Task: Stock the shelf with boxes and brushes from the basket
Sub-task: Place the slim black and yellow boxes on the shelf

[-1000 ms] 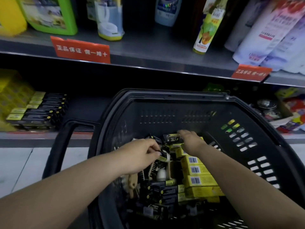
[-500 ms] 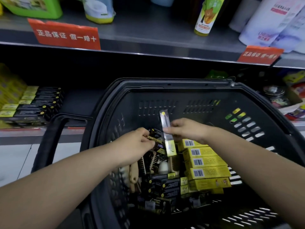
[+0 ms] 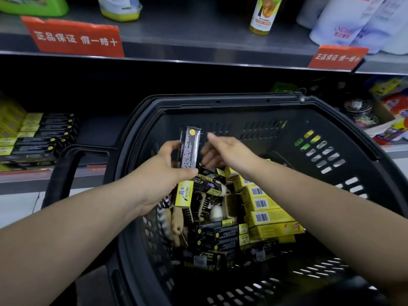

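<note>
Okay, the lower shelf (image 3: 97,138) runs behind and to the left of the black basket (image 3: 220,102). A row of black-and-yellow boxes (image 3: 44,138) is lined up at the shelf's left end, with dark bare shelf beside it. The basket sits right in front of you and holds plenty: yellow barcode boxes (image 3: 265,204) stacked on the right, black boxes (image 3: 223,235) on the near side, wooden brushes (image 3: 198,206) jammed in the middle.

Your left hand (image 3: 163,175) is curled round a long black box with a yellow end (image 3: 190,149), thumb across its front, holding it upright above the pile. Your right hand (image 3: 227,151) is just beside that box, fingers loosely spread, holding nothing. You can't tell whether its fingertips touch the box.

Step in hand, by my read: the box is picked and out of the pile but not yet shelved. The task looks early, with most stock in the basket.

The next move likely calls for carrying the box left over the rim, past the basket handle (image 3: 66,173), to the bare spot beside the stocked row. It should be laid flat to match the others.
</note>
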Motion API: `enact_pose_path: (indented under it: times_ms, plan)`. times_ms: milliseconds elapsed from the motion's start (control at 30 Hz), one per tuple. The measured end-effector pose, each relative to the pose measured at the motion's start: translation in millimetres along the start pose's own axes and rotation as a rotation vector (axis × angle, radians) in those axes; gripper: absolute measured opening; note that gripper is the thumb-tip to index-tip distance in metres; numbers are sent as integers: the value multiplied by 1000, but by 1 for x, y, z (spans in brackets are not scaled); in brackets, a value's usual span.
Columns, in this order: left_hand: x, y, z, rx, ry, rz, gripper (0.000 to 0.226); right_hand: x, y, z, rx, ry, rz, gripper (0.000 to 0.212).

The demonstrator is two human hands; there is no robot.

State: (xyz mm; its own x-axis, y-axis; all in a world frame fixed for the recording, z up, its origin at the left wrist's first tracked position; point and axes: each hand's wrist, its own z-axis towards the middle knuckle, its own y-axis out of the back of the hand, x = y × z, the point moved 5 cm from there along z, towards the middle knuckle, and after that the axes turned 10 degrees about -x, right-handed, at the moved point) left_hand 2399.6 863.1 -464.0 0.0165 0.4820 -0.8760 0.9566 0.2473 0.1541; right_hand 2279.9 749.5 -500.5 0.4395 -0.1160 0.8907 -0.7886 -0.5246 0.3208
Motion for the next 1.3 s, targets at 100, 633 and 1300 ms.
enact_pose_path:
  times_ms: [100,633,1300]
  plan:
    - [1,2,3,-45,0,30,70,-45,-4,13,31,115,-742,22]
    - [10,4,8,-72,161,-74,23,-40,-12,-14,356,-297,-145,33]
    - [9,10,11,-155,126,-11,35,-84,-11,39,115,46,-860,57]
